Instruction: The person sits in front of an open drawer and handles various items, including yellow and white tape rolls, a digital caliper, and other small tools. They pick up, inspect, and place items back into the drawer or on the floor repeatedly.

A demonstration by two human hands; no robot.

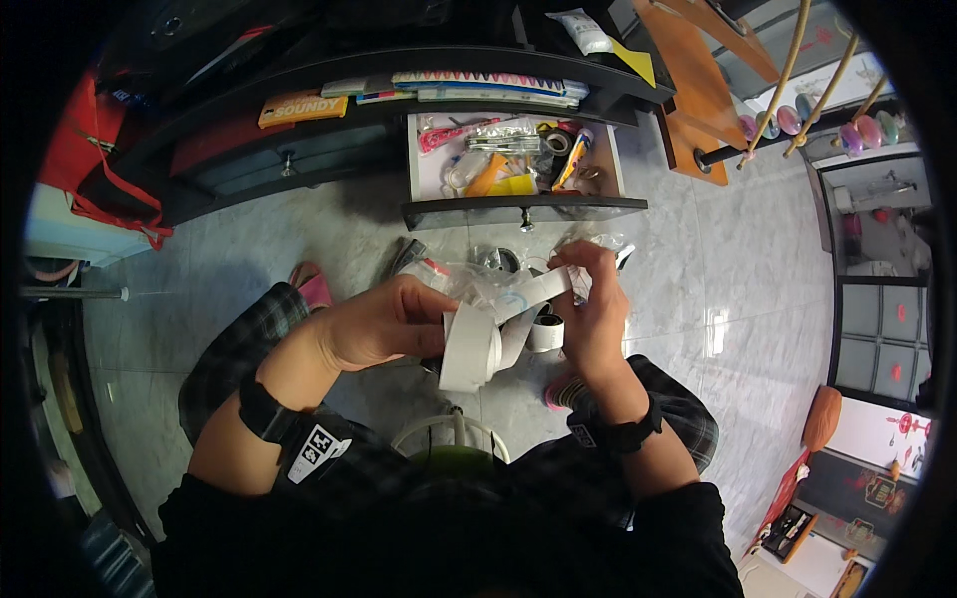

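Note:
My left hand (389, 321) grips a roll of white paper labels or tape (469, 351) by its edge, thumb and fingers pinching the left side. A loose strip (544, 287) runs from the roll up to the right. My right hand (596, 314) pinches the strip's far end between thumb and fingers. Behind the strip, a second, smaller white roll (546, 334) with a dark core shows near the right hand. Clear plastic bags (467, 280) and a black roll (505, 260) lie on the floor beyond my hands, partly hidden by them.
An open drawer (523, 214) ahead holds packets, a tape roll (557, 142), a yellow tube (574, 161) and other small items. Books (486, 84) and an orange box (303, 111) fill the shelf above it. A wooden frame with ropes (691, 112) stands at right; a red bag (82, 157) hangs at left.

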